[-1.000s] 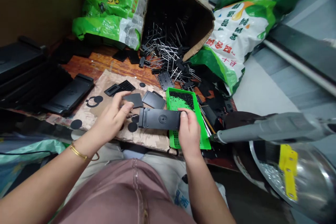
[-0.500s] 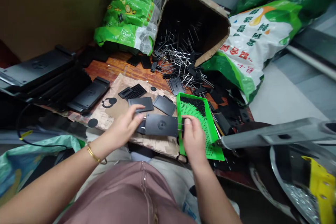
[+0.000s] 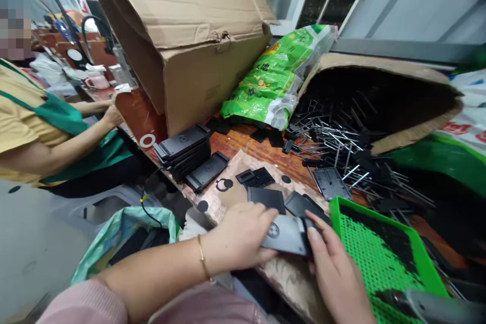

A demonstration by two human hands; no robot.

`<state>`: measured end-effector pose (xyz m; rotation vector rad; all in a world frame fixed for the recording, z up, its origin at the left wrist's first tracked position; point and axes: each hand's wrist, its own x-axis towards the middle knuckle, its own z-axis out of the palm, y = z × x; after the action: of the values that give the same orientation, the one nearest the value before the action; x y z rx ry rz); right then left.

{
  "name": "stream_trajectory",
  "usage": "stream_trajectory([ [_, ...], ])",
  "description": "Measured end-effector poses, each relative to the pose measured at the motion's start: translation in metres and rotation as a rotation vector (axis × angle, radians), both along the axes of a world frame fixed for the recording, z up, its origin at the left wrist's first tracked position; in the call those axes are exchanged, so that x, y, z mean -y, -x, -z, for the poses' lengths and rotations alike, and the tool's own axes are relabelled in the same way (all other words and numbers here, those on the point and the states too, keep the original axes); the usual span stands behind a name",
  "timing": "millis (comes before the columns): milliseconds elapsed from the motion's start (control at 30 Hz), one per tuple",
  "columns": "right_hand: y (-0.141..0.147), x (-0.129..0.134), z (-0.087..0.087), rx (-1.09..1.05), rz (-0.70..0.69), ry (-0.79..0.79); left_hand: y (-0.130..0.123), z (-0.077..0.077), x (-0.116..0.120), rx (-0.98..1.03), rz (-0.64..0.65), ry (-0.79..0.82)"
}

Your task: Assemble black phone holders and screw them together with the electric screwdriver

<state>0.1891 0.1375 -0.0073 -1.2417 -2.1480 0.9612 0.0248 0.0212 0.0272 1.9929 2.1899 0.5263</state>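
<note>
Closest to me, the person's left hand point(image 3: 239, 235), a gold-coloured bangle point(image 3: 202, 258) at its wrist, has its fingers clamped round one end of a flat, black, rectangular plastic piece point(image 3: 290, 235). The right hand point(image 3: 337, 268) pinches the other end between thumb and fingers; that end is a little blurred, so I can't swear to its exact shape. The piece is held above a worn brown cardboard sheet point(image 3: 212, 202), in front of two smooth black panels point(image 3: 266, 198) lying there.

Just beside the right hand sits a bright green perforated plastic basket point(image 3: 357, 248) with small black bits along its far part. Beyond, on the reddish-brown wooden bench point(image 3: 246, 144), a stack of black plates point(image 3: 186, 144) stands to the left, while a tangle of shiny metal rods point(image 3: 334, 136) spills from an open cardboard box point(image 3: 387, 63). Farther left, a co-worker in a green apron point(image 3: 64, 116) sits by the bench.
</note>
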Motion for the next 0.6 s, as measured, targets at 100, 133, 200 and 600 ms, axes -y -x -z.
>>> stream_trajectory([
  [100,0.003,-0.001,0.005,0.005,-0.063,0.008,0.035,-0.004,0.009,-0.107,-0.293,-0.012],
  [133,0.004,0.000,0.006,0.002,-0.085,-0.004,0.047,-0.004,0.011,-0.164,-0.406,-0.011],
  [200,0.007,0.003,0.009,-0.016,-0.142,-0.036,0.068,-0.004,0.013,-0.280,-0.567,0.003],
  [600,-0.002,0.011,0.008,0.019,-0.323,-0.093,0.088,0.011,0.002,-0.473,-0.600,0.042],
])
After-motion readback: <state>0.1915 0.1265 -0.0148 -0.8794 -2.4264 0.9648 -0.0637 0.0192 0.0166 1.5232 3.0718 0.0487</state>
